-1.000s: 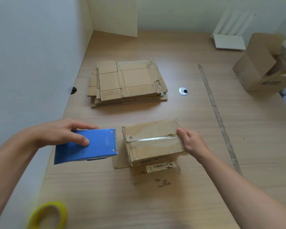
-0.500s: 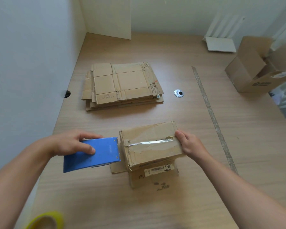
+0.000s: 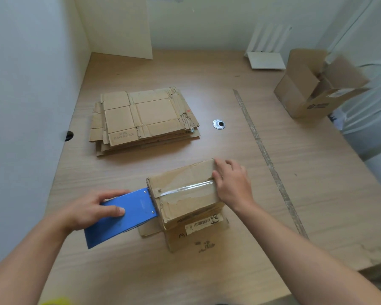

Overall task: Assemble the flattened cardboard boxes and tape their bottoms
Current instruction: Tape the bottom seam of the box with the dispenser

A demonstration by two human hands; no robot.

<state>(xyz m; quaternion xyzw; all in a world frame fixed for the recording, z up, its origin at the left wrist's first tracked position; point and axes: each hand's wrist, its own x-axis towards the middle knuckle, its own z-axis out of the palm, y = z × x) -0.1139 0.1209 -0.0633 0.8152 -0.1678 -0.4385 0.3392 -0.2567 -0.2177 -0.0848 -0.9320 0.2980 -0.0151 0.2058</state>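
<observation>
Brown corrugated cardboard makes up the small assembled box, which stands with its closed flaps facing up near the front middle of the pale wooden bench. A strip of clear shiny tape runs across the seam of those flaps from left to right. A barcode label shows on the side facing the person.

The left hand grips a flat blue tape dispenser, with the thumb laid on its near face and the fingers curled over its far edge. The dispenser's front end touches the upper left edge of the box, where the tape strip ends.

The right hand rests on the right end of the box top, its fingers loosely straight and slightly spread. They press down where the tape reaches the right edge.

Behind the box, well apart from it, lies a stack of flattened brown cardboard boxes. A round metal cable grommet sits in the bench just right of the stack. Near the far right edge stands an open brown cardboard box with raised flaps. A long, dull strip of old tape runs along the bench surface to the right of the hands.
</observation>
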